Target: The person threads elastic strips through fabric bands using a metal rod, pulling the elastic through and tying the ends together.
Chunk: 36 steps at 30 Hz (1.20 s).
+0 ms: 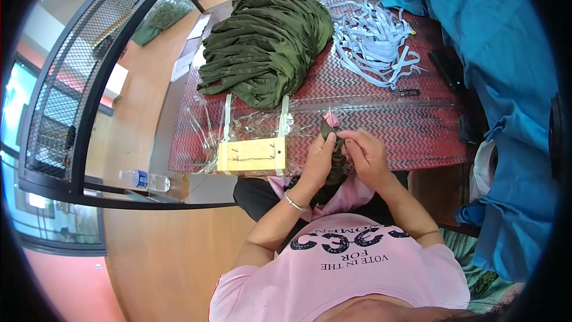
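Close to the near edge of the table, my left hand [318, 158] is closed around a gathered piece of dark green fabric [337, 164] that runs down toward my lap. A small pink tip [330, 119], which looks like cloth, sticks up above the fingers at its top end. From the other side, my right hand [368, 154] pinches the upper edge of the same fabric, fingers bent; any small tool or thread between them cannot be made out. A yellow block with metal pins [252, 154] is taped to the table left of my hands.
A big heap of dark green fabric [265, 48] lies at the back, beside a tangle of pale straps [378, 42]. A small black clip-like item [406, 92] rests nearby. Blue cloth [488, 53] hangs at right. A water bottle [145, 180] lies left, near a black metal frame [76, 83].
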Tool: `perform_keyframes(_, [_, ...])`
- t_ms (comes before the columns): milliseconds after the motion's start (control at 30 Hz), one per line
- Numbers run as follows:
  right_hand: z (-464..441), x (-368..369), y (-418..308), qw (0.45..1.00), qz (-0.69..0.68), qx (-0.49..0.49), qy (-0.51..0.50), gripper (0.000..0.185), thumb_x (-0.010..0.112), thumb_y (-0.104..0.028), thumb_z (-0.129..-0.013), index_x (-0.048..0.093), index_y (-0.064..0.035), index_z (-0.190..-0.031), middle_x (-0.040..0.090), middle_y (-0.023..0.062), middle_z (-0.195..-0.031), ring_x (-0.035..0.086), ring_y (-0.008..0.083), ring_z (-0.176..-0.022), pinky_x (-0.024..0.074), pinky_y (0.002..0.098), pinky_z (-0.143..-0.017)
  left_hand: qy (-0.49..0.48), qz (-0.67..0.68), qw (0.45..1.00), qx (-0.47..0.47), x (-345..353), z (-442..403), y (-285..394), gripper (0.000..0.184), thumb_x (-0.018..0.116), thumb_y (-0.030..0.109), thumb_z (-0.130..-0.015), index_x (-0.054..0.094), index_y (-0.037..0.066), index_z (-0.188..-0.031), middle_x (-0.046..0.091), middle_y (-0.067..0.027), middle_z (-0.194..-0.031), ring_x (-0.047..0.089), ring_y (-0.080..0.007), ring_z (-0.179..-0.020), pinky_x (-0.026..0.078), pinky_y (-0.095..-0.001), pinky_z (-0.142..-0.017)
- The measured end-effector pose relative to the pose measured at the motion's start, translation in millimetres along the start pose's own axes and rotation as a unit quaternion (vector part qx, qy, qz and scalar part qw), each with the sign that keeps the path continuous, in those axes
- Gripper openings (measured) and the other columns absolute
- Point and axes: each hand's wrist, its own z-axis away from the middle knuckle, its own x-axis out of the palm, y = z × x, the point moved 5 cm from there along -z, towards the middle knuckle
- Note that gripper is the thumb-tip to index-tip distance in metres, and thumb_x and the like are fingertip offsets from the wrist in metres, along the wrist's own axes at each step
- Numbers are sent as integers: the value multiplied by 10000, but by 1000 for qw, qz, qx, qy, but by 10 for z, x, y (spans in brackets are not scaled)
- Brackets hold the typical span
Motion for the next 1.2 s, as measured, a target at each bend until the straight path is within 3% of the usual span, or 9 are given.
perform_keyframes(233, [-144,35,209,983,-114,139,-45,121,560,-121,-885,601,-14,-922,572,30,-671,534,88,-511,405,235,-454,-13,-317,935,159,88,115,122,295,413,201,-987,542,-32,-1113,623,-57,-929,577,-151,-820,463,-268,-732])
perform_keyframes(333, [-168,-55,376,957,-162,225,-85,109,571,-145,-887,570,-41,-856,571,11,-659,523,63,-512,387,203,-444,-58,-368,928,22,44,120,149,305,504,218,-946,542,-34,-1113,628,-116,-990,591,-229,-889,459,-316,-784])
perform_keyframes(433, [-208,-192,451,933,-258,250,18,127,563,-173,-901,551,-64,-837,553,-1,-622,477,53,-472,357,185,-426,-4,-516,822,241,292,343,625,304,630,222,-855,564,-12,-1039,615,-155,-926,579,-291,-847,449,-357,-751])
perform_keyframes(567, [-210,-279,479,921,-304,242,39,167,560,-191,-905,554,-63,-797,534,0,-597,441,45,-458,315,182,-412,-20,-594,723,351,195,347,627,277,716,172,-726,573,19,-907,553,-154,-791,515,-342,-774,408,-420,-702])
perform_keyframes(667, [-145,-208,536,926,-285,246,-29,173,557,-163,-903,554,-61,-764,514,-16,-602,419,44,-458,299,187,-414,-47,-596,744,298,161,354,609,272,718,164,-711,562,5,-867,534,-148,-770,497,-343,-753,396,-423,-692])
perform_keyframes(867, [-166,-359,271,934,-288,204,51,173,553,-116,-894,530,-66,-730,464,-23,-545,373,42,-433,284,187,-419,-128,-559,744,343,44,444,693,274,703,167,-751,536,-31,-842,515,-165,-834,463,-350,-794,388,-416,-709])
perform_keyframes(967, [-161,-338,351,906,-334,241,100,183,555,-105,-891,498,-87,-718,444,-28,-526,359,46,-417,275,190,-409,-144,-559,803,152,-104,367,596,236,663,182,-778,548,-11,-849,556,-184,-846,498,-367,-862,387,-433,-735])
perform_keyframes(1067, [-76,-168,421,892,-360,243,124,204,556,-116,-894,481,-103,-705,437,-32,-520,349,47,-407,259,194,-396,-83,-508,795,323,157,410,832,213,646,169,-793,577,-8,-890,587,-201,-848,544,-371,-860,416,-424,-720])
perform_keyframes(1200, [-76,-59,477,885,-395,223,107,218,545,-154,-912,495,-104,-706,438,-35,-524,328,42,-400,243,196,-384,-119,-448,871,162,192,182,722,221,628,198,-826,589,0,-916,596,-219,-808,568,-388,-764,441,-403,-645])
